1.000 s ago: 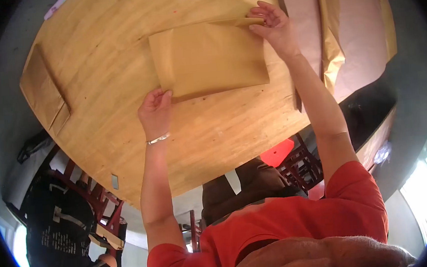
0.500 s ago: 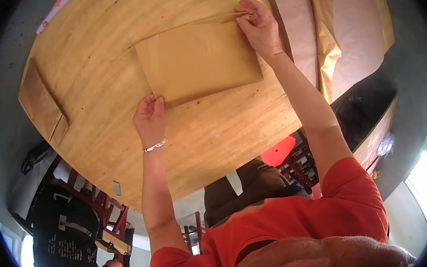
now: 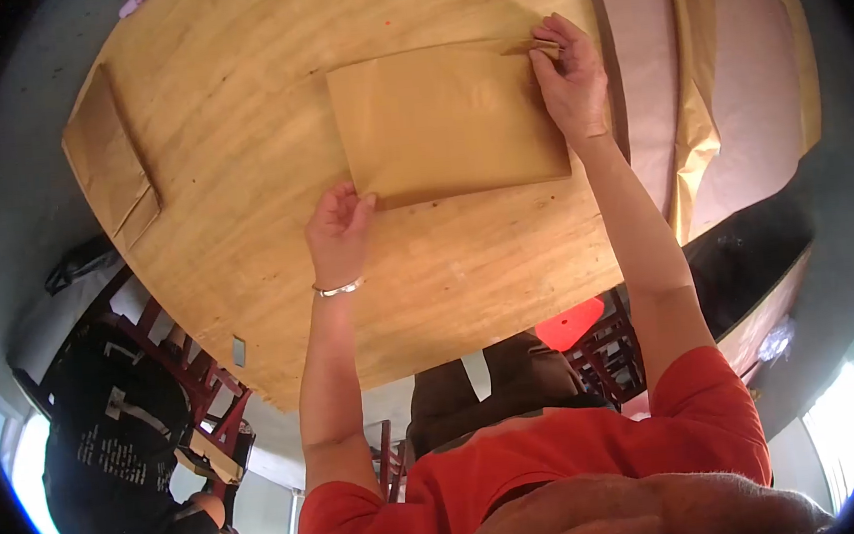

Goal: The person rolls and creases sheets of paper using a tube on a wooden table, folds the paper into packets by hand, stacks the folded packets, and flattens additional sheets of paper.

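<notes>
A flat, folded piece of brown kraft paper [image 3: 451, 120] lies on the wooden table in front of me, its layers slightly parted along the far edge. My left hand [image 3: 339, 234] pinches its near left corner between thumb and fingers. At the far right corner, my right hand [image 3: 575, 80] is closed on the paper's edge, with the thumb on the near side and a small fold showing between the fingers. A bracelet circles my left wrist.
Folded brown paper [image 3: 112, 156] sits at the table's left edge. Large brown sheets [image 3: 739, 92] cover the right side. A red stool [image 3: 570, 326] is below the table's near edge. A person in black [image 3: 126, 451] is at lower left.
The view has shifted, so the table, paper and both hands appear further right. Both hands keep their hold on the same corners, and the paper looks slightly straighter in view.
</notes>
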A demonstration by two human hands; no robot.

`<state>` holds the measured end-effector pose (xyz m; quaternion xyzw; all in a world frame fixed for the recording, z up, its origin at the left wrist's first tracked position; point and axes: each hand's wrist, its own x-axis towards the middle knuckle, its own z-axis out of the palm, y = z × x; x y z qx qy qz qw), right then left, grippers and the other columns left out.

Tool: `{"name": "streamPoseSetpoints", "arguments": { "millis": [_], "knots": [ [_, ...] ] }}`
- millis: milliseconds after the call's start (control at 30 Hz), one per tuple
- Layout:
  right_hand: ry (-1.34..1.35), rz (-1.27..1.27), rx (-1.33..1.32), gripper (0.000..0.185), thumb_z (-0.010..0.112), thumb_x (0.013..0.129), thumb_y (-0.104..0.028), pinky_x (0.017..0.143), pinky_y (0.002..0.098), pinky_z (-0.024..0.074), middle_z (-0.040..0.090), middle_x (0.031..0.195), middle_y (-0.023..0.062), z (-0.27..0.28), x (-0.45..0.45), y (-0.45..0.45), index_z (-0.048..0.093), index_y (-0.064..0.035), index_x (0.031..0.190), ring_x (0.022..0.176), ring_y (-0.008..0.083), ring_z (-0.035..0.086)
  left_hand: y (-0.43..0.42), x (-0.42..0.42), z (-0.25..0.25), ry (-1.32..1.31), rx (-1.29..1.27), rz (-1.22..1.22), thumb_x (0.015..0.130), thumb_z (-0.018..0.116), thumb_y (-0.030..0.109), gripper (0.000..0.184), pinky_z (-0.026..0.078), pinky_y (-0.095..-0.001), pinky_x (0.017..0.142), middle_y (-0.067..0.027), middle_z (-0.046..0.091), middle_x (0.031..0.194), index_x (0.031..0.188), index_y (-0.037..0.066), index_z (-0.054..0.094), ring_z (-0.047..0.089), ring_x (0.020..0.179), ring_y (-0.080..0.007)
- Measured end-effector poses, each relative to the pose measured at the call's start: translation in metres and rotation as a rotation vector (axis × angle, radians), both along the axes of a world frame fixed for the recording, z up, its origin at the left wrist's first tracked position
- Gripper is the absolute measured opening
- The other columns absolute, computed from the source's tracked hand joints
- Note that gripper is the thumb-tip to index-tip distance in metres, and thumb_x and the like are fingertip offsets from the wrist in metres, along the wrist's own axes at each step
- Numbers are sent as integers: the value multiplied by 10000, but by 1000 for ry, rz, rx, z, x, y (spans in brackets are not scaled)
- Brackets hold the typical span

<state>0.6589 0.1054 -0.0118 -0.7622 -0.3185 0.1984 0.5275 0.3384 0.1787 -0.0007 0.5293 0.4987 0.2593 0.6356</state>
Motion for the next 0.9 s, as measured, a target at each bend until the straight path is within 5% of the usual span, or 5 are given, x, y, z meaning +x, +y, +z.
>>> {"name": "streamPoseSetpoints", "arguments": {
  "millis": [67,267,700,767,900],
  "knots": [
    [-5,7,15,455,572,864,60,863,241,477,559,1206,87,2,-1,3,445,-6,1296,1120,145,552,1,2,11,162,-204,-49,882,639,24,136,478,-197,521,-34,671,820,1009,-11,604,592,636,-58],
    [67,-28,-3,459,581,869,41,882,240,463,567,1196,96,7,-5,3,438,-10,1302,1114,147,548,-2,14,20,221,-272,85,857,662,15,95,425,-201,433,-40,668,764,937,-6,616,554,534,-53],
    [22,31,16,480,594,846,60,924,282,463,513,1274,130,5,1,0,442,-4,1296,1159,197,532,-24,22,8,228,-9,184,883,620,12,62,470,-203,511,-51,666,728,920,-36,606,606,617,-84],
    [-574,116,-154,437,620,823,58,927,315,472,514,1280,144,20,0,3,522,-11,1242,1171,238,527,-25,19,-2,310,159,122,876,639,53,86,487,-222,536,-49,672,716,912,-23,622,622,612,-97],
    [-850,270,-117,287,647,837,-22,903,353,482,562,1230,138,56,-26,32,634,-29,1123,1110,282,561,-27,23,4,491,387,133,810,671,141,92,495,-318,522,-89,658,712,866,71,650,633,580,-228]
  ]
}}
